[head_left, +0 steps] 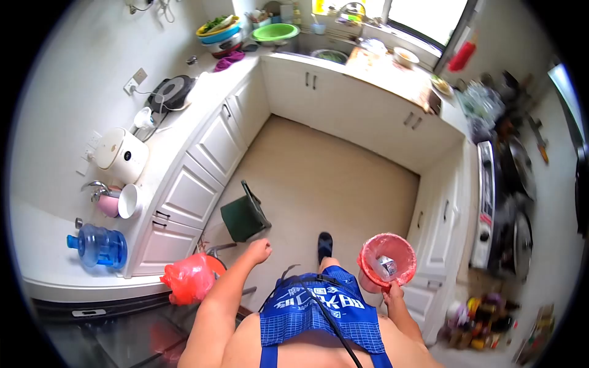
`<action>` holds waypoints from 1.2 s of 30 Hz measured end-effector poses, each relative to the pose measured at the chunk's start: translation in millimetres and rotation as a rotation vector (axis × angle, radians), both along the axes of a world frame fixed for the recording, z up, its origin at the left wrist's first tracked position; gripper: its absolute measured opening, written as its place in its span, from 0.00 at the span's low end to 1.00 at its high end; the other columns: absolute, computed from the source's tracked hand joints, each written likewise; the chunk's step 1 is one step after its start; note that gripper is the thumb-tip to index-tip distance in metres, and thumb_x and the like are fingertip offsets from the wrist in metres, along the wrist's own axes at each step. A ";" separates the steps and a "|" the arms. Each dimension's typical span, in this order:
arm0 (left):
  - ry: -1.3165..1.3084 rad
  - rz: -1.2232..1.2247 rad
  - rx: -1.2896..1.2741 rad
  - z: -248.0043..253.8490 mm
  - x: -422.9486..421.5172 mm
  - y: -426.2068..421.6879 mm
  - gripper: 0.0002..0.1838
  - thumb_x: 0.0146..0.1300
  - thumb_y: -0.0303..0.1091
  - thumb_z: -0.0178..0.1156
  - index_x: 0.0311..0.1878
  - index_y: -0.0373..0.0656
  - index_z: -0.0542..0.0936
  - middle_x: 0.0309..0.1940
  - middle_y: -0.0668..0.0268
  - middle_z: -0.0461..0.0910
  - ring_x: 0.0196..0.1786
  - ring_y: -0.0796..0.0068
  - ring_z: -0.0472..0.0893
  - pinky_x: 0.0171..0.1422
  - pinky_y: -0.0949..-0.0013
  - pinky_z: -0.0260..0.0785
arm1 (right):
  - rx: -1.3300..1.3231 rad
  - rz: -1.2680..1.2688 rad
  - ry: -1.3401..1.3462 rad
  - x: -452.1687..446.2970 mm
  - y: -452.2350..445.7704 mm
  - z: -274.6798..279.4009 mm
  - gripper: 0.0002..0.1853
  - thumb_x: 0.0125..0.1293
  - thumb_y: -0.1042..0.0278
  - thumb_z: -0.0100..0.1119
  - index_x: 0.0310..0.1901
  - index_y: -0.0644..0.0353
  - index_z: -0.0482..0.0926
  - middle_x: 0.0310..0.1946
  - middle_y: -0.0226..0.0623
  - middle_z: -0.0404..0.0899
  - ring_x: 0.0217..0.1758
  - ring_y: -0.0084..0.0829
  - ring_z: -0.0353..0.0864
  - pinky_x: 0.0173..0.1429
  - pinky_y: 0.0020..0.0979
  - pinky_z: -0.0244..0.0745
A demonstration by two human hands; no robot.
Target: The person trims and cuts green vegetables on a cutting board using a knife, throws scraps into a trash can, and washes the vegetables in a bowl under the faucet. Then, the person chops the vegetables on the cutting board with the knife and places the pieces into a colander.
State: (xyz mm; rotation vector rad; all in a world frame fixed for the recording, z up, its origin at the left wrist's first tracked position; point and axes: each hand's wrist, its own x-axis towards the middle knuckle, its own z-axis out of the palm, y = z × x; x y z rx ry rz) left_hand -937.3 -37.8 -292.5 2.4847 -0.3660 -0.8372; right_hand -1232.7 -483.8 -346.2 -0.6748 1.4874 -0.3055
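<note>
Clock positions read from the middle of the head view. Right hand [394, 294]: between 4 and 5 o'clock, closed on the near rim of a red bin [368, 277]. Bin mouth faces up toward the camera; a translucent liner [370, 251] shows inside, with a crumpled silvery item [386, 266] resting in it. Whether the bin bears on the floor [331, 178] cannot be told.

Left hand [260, 251]: 7 o'clock, fingers apparently curled in; cannot tell if fully closed or holding anything. Nearest thing to it: a dark green chair-like object [242, 219] at 8 o'clock, standing just beyond the hand; contact cannot be confirmed.

Between 7 and 8 o'clock, left of the forearm: a red plastic bag [189, 279], next to an orange-red stool seat [215, 265], which it partly covers in view.

Wearer: blue apron [294, 319] with white lettering, 6 o'clock; one dark shoe [324, 245], 5 o'clock.

Periphery: rice cooker [126, 165] on the white surface [178, 129], 9 o'clock; blue water jug [101, 246], between 8 and 9; green basin [275, 32], near 12; wooden board [383, 67] with a white bowl [406, 57], between 1 and 2; stove [486, 202], 3 o'clock.
</note>
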 end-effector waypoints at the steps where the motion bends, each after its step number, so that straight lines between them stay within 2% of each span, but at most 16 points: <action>1: -0.004 0.032 0.009 4.2 19.2 3.7 0.16 0.55 0.38 0.60 0.44 0.39 0.78 0.43 0.50 0.79 0.50 0.51 0.77 0.53 0.57 0.70 | -0.001 0.058 0.059 38.0 -10.0 0.8 0.13 0.57 0.73 0.53 0.45 0.56 0.72 0.35 0.38 0.76 0.33 0.35 0.78 0.31 0.36 0.77; 2: -0.003 0.099 0.036 13.3 28.3 8.9 0.15 0.55 0.38 0.60 0.43 0.39 0.78 0.42 0.50 0.79 0.49 0.51 0.77 0.53 0.57 0.70 | -0.031 0.125 -0.065 69.7 -21.7 -7.6 0.12 0.59 0.71 0.53 0.46 0.55 0.72 0.35 0.36 0.76 0.32 0.34 0.78 0.32 0.36 0.77; 3: -0.003 0.159 0.065 22.8 34.5 14.1 0.15 0.54 0.37 0.60 0.43 0.39 0.78 0.42 0.50 0.79 0.49 0.51 0.77 0.53 0.57 0.70 | -0.016 0.149 -0.056 92.1 -35.2 -12.4 0.12 0.59 0.71 0.53 0.46 0.55 0.72 0.35 0.36 0.76 0.32 0.34 0.78 0.32 0.36 0.77; 5: 0.004 0.214 0.100 36.8 68.8 21.0 0.14 0.55 0.37 0.61 0.41 0.39 0.78 0.41 0.50 0.79 0.49 0.51 0.77 0.52 0.57 0.70 | -0.099 0.501 -0.009 177.9 -54.2 -9.3 0.11 0.60 0.69 0.53 0.45 0.55 0.73 0.35 0.33 0.76 0.33 0.33 0.78 0.33 0.38 0.78; 8: -0.091 0.402 0.125 41.8 114.8 31.4 0.14 0.56 0.37 0.60 0.42 0.39 0.77 0.42 0.51 0.79 0.49 0.50 0.77 0.52 0.55 0.70 | -0.110 0.582 0.023 292.2 -68.4 3.6 0.10 0.58 0.71 0.53 0.43 0.56 0.73 0.34 0.32 0.75 0.32 0.31 0.78 0.34 0.36 0.78; 11: -0.131 0.492 0.238 80.5 170.7 21.0 0.15 0.56 0.37 0.61 0.44 0.40 0.76 0.43 0.51 0.78 0.49 0.51 0.76 0.52 0.54 0.70 | -0.115 0.666 -0.003 385.5 -61.3 31.5 0.11 0.56 0.73 0.53 0.42 0.56 0.73 0.33 0.31 0.75 0.32 0.30 0.77 0.35 0.35 0.78; 15: -0.208 0.499 0.343 89.7 267.7 24.3 0.17 0.57 0.38 0.61 0.47 0.42 0.73 0.45 0.52 0.77 0.49 0.51 0.76 0.52 0.52 0.70 | -0.107 0.803 -0.061 486.0 -62.8 16.1 0.12 0.55 0.74 0.53 0.42 0.57 0.72 0.33 0.30 0.75 0.33 0.27 0.77 0.40 0.35 0.78; 17: -0.342 0.487 0.458 92.1 324.0 30.1 0.18 0.57 0.39 0.61 0.49 0.43 0.71 0.45 0.53 0.77 0.49 0.50 0.77 0.51 0.51 0.70 | -0.064 0.754 -0.102 527.7 -47.3 28.6 0.12 0.55 0.74 0.53 0.43 0.56 0.72 0.33 0.29 0.75 0.35 0.26 0.77 0.41 0.33 0.78; 19: -0.302 0.486 0.589 92.3 384.1 42.0 0.20 0.57 0.39 0.61 0.50 0.43 0.70 0.45 0.53 0.76 0.49 0.50 0.77 0.49 0.51 0.72 | -0.039 0.784 -0.071 563.8 -40.7 25.2 0.12 0.55 0.75 0.53 0.42 0.57 0.72 0.33 0.30 0.75 0.34 0.26 0.77 0.41 0.32 0.78; 22: -0.342 0.501 0.656 102.1 461.6 55.5 0.21 0.57 0.40 0.62 0.49 0.41 0.69 0.45 0.53 0.76 0.48 0.51 0.78 0.48 0.52 0.73 | -0.032 0.903 -0.005 618.6 -40.6 -17.5 0.12 0.55 0.76 0.52 0.43 0.58 0.72 0.33 0.32 0.75 0.32 0.26 0.77 0.39 0.31 0.79; 24: -0.274 0.561 0.777 114.3 500.2 60.5 0.19 0.58 0.42 0.61 0.47 0.40 0.70 0.45 0.54 0.77 0.47 0.53 0.79 0.47 0.53 0.73 | -0.017 0.941 0.025 648.7 -32.5 -40.4 0.13 0.55 0.76 0.52 0.43 0.58 0.72 0.33 0.32 0.75 0.31 0.27 0.78 0.38 0.30 0.80; 27: -0.145 0.525 0.842 102.4 537.2 81.7 0.17 0.61 0.42 0.59 0.46 0.41 0.70 0.43 0.54 0.78 0.47 0.53 0.79 0.48 0.53 0.73 | -0.029 1.013 0.062 692.3 -12.6 -79.0 0.12 0.54 0.77 0.52 0.43 0.59 0.73 0.31 0.33 0.76 0.29 0.27 0.78 0.35 0.29 0.81; 28: -0.101 0.466 0.824 98.2 544.6 87.8 0.14 0.64 0.41 0.56 0.45 0.40 0.70 0.42 0.51 0.79 0.46 0.52 0.79 0.47 0.53 0.72 | -0.048 1.045 0.045 707.8 -6.5 -94.8 0.12 0.54 0.77 0.52 0.42 0.60 0.74 0.31 0.33 0.76 0.29 0.27 0.79 0.35 0.29 0.81; 31: -0.067 0.357 0.794 88.3 548.9 100.9 0.13 0.64 0.38 0.55 0.43 0.38 0.69 0.39 0.49 0.78 0.44 0.48 0.78 0.46 0.51 0.71 | -0.020 1.073 0.093 756.0 20.9 -125.6 0.10 0.54 0.76 0.53 0.40 0.60 0.74 0.32 0.34 0.76 0.30 0.28 0.79 0.35 0.29 0.81; 34: -0.062 0.371 0.762 92.9 544.6 99.0 0.11 0.64 0.34 0.55 0.40 0.36 0.68 0.38 0.48 0.77 0.42 0.45 0.77 0.45 0.50 0.68 | 0.027 1.095 0.099 798.1 43.2 -169.5 0.12 0.54 0.75 0.54 0.42 0.61 0.74 0.31 0.33 0.76 0.31 0.29 0.79 0.34 0.29 0.80; 36: -0.062 0.376 0.758 91.9 541.1 102.2 0.11 0.63 0.33 0.55 0.39 0.35 0.68 0.37 0.48 0.76 0.41 0.44 0.76 0.45 0.50 0.68 | -0.071 1.144 0.117 836.0 67.3 -183.4 0.16 0.54 0.73 0.55 0.47 0.59 0.74 0.32 0.33 0.76 0.31 0.30 0.78 0.33 0.30 0.78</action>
